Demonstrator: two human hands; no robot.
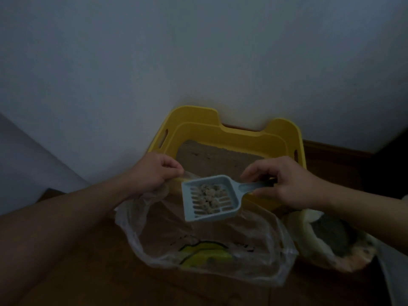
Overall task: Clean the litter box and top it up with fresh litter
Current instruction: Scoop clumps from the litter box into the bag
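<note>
A yellow litter box (280, 133) stands against the white wall, with grey-brown litter (212, 160) inside. My right hand (287, 184) grips the handle of a pale blue slotted scoop (209, 197) that carries several litter clumps (209, 195). The scoop hangs over the mouth of a clear plastic bag (207, 252) with a yellow-green print, lying on the floor in front of the box. My left hand (154, 171) pinches the bag's upper left edge and holds it up.
A second bag (331, 239) holding grey litter sits on the wooden floor at the right of the clear bag. A dark wooden baseboard (331, 151) runs along the wall at the right. A pale wall edge stands at far left.
</note>
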